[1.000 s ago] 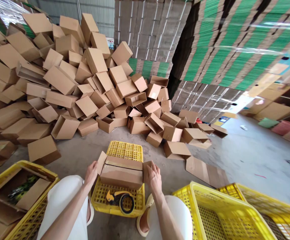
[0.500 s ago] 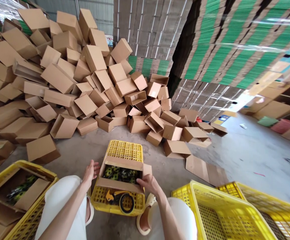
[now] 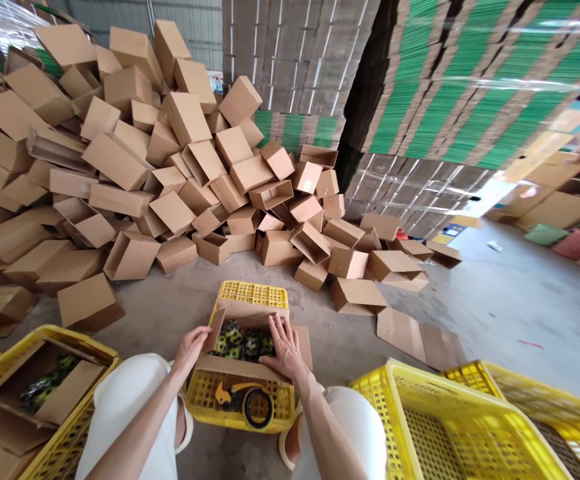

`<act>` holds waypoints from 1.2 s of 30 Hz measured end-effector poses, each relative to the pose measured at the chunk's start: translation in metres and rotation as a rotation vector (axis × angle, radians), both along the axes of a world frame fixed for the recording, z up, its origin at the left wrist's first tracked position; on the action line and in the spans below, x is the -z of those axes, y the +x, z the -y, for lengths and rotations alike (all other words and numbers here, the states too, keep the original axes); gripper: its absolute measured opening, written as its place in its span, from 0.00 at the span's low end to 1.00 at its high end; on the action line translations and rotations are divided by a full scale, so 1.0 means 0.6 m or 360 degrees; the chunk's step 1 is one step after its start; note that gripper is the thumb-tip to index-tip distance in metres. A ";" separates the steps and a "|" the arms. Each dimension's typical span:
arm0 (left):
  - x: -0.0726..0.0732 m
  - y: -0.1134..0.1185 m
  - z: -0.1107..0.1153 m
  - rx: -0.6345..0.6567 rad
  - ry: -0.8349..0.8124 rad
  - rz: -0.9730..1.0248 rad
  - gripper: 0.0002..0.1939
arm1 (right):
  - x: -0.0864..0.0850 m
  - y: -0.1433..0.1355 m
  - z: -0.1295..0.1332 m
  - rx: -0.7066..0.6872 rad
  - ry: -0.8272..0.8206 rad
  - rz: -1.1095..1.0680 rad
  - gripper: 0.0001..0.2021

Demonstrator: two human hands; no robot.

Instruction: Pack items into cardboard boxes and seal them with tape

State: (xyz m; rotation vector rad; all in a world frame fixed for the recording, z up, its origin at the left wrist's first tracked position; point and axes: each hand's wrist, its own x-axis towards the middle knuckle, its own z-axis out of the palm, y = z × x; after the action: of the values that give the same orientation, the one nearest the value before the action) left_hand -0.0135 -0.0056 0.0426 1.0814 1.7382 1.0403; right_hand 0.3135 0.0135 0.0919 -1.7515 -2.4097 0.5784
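Note:
An open cardboard box sits on an upturned yellow crate between my knees. Inside it lie several yellow-green and black round items in clear plastic; their kind I cannot make out. My left hand is closed on the box's left end flap, which stands tilted up. Fingers spread, my right hand lies flat over the box's right end and hides part of the contents. The right end flap sticks outward beneath it. On the crate's near side rests a tape dispenser with a black-rimmed roll.
At my left, a yellow crate holds another open box with similar wrapped items. Yellow crates stand at my right. A big heap of cardboard boxes fills the far left, with stacked flat cartons behind.
My left hand has moved right onto the left end flap, which now stands raised. My right hand has gone from pinching the right end to lying spread over it; the right flap leans further outward.

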 end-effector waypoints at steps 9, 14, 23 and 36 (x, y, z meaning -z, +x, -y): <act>0.018 0.011 -0.006 0.0150 0.0150 -0.0331 0.16 | 0.028 -0.011 -0.010 0.0208 -0.0054 -0.0084 0.45; 0.027 0.008 -0.009 0.0145 0.0142 -0.0341 0.16 | 0.040 0.044 -0.017 0.0964 0.0090 -0.0396 0.39; 0.018 0.007 -0.014 0.0079 0.0068 -0.0144 0.14 | 0.013 0.103 0.009 0.0168 -0.0213 -0.0782 0.26; -0.022 -0.005 0.016 -0.0025 -0.0306 0.0407 0.22 | 0.030 0.094 -0.007 0.0236 0.0020 -0.0477 0.25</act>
State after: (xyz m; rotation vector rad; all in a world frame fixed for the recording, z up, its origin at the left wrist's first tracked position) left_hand -0.0167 -0.0149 0.0559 0.7798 1.6041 0.9537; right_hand 0.3697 0.0177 0.0741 -1.6823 -2.0605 0.7445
